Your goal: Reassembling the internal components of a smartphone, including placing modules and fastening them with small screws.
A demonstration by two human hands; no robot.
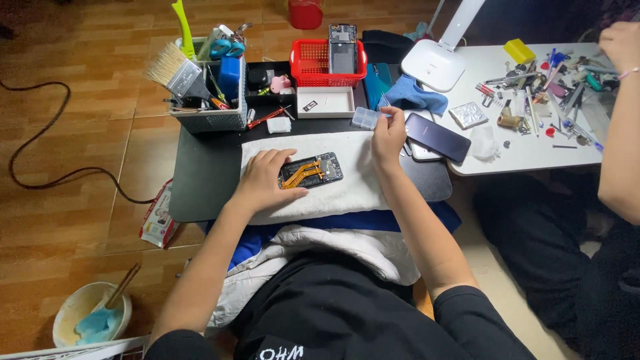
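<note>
An opened phone (312,171) with orange flex cables showing lies on a white towel (333,193) spread over a black board. My left hand (263,181) rests on the phone's left end, fingers over its edge. My right hand (389,137) is raised at the towel's far right corner, its fingertips touching a small clear plastic box (365,118).
At the board's back stand a grey basket of tools with a brush (200,80), a white tray (325,101) and a red basket (320,63) holding a phone frame. A dark phone (438,137) lies right. Another person's arm (617,113) reaches over a white table (527,150) with scattered tools.
</note>
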